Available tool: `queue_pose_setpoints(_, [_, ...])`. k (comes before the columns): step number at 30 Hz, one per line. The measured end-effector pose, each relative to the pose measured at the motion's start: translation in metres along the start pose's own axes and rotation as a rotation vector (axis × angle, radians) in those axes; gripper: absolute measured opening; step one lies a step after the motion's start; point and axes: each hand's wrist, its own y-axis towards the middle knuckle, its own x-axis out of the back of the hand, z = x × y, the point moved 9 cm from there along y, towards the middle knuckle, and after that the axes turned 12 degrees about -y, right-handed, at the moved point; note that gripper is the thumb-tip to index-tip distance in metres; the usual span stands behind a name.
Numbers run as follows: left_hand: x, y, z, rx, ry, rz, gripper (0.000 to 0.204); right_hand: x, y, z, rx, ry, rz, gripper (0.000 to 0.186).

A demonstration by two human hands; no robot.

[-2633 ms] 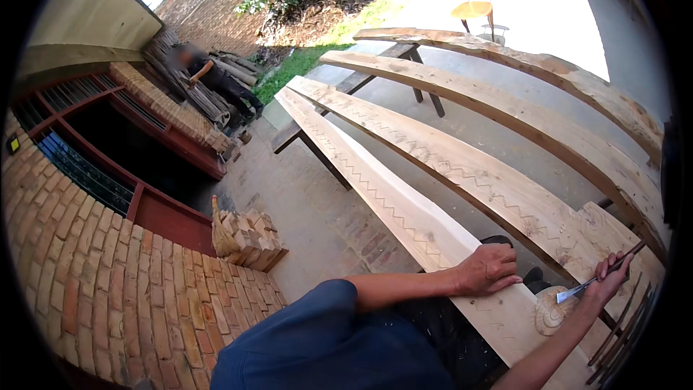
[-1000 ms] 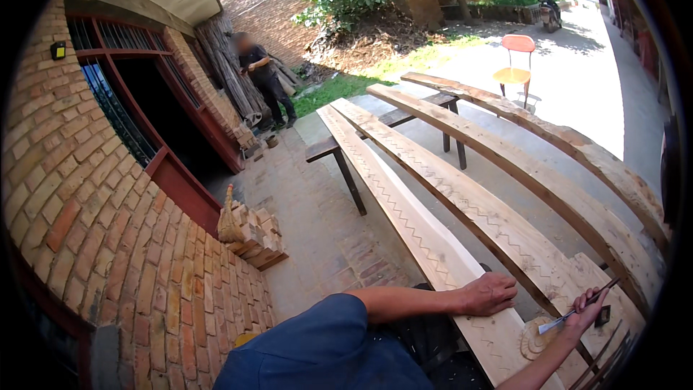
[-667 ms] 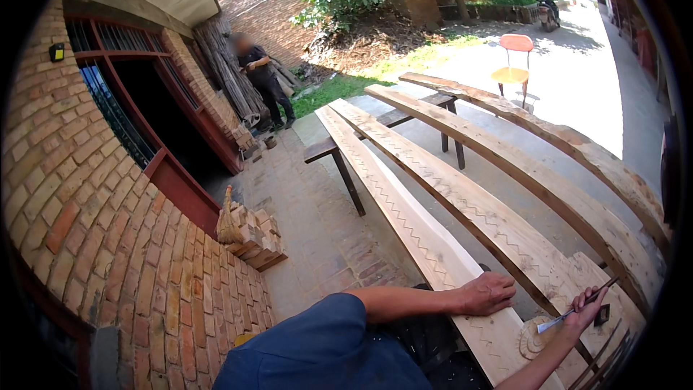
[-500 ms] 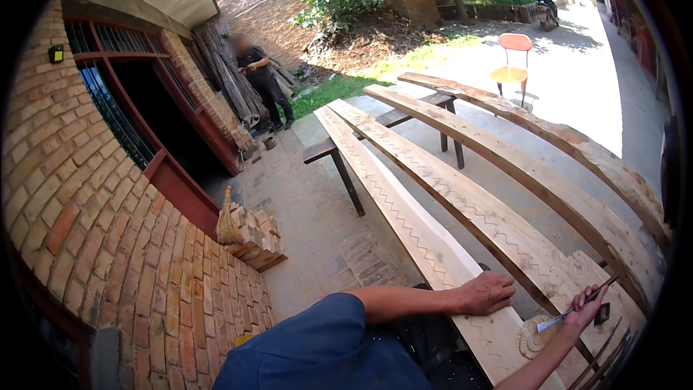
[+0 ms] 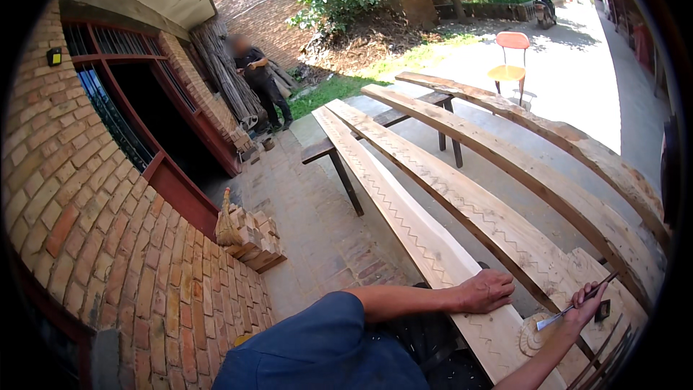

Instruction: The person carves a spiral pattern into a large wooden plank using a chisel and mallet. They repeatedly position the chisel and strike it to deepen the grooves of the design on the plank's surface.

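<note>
My left hand (image 5: 484, 290) rests on the nearest long pale plank (image 5: 379, 195), marked with a zigzag line, its fingers curled over it. My right hand (image 5: 583, 303) grips a slim tool with a dark shaft and flat pale blade (image 5: 550, 320), held above a round piece with rings (image 5: 533, 339) on the wood. Beside my right hand lies a small dark object (image 5: 603, 309), and several thin dark rods (image 5: 612, 347) are at the lower right. A second zigzag-marked plank (image 5: 462, 209) runs alongside.
Two rougher planks (image 5: 520, 159) continue rightward, resting on a dark trestle (image 5: 317, 150). A brick wall (image 5: 94, 238) with a red-framed doorway is left, near stacked blocks (image 5: 253, 242). A person in dark clothes (image 5: 261, 87) stands by bundled poles (image 5: 224, 72). Beyond are a chair (image 5: 507, 72) and scooter (image 5: 543, 11).
Since the oldest frame the view has tilted upward, showing more yard. My hands keep much the same places on and above the wood; the other person stands nearly still in the last second.
</note>
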Motion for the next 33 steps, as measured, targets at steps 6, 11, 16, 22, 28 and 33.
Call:
queue_pose_setpoints(6, [0.0, 0.0, 0.0, -0.001, 0.011, 0.01, 0.028, -0.001, -0.002, 0.001, 0.006, -0.008, -0.001, 0.039])
queue_pose_setpoints(11, [0.0, 0.0, 0.0, 0.006, 0.01, 0.006, 0.029, -0.002, -0.004, 0.001, 0.004, -0.017, -0.012, 0.039])
queue_pose_setpoints(16, [0.002, 0.002, -0.001, 0.007, 0.009, -0.005, 0.028, 0.0, -0.001, 0.001, 0.003, -0.008, -0.012, 0.04])
queue_pose_setpoints(22, [0.007, 0.003, -0.005, -0.013, -0.003, -0.015, 0.027, 0.0, -0.001, -0.001, -0.01, 0.011, -0.015, 0.041])
queue_pose_setpoints(28, [-0.002, -0.001, 0.004, 0.009, -0.001, 0.003, 0.026, 0.004, -0.002, 0.0, -0.012, -0.004, -0.023, 0.042])
queue_pose_setpoints(33, [0.0, 0.002, 0.003, 0.031, -0.042, 0.034, 0.024, -0.002, -0.011, 0.003, -0.015, 0.014, -0.053, 0.042])
